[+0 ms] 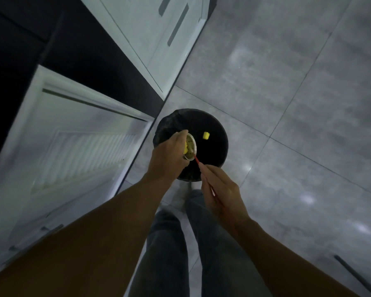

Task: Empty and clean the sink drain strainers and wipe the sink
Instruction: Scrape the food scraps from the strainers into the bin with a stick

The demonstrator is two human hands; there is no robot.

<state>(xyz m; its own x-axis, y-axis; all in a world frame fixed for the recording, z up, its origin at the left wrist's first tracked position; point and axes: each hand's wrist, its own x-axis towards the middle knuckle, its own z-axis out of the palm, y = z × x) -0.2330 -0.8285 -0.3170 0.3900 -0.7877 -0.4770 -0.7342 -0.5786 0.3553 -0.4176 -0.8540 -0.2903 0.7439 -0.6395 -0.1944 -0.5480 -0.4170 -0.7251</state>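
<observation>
Strainer half emptied over the bin; cleaning and sink wiping looked still to come.

The left hand (pixel 169 151) clamped the strainer (pixel 190 147), tilted over the bin (pixel 220 133); the right hand (pixel 220 189) pinched a red stick (pixel 198 162), its tip at the strainer's rim, yellow scraps (pixel 186 150) still inside and one yellow piece (pixel 206 135) just beyond.

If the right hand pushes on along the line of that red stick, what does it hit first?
Probably the strainer held by the left hand: the right hand aims its red stick into it, above the black bin. Depth is uncertain.
</observation>
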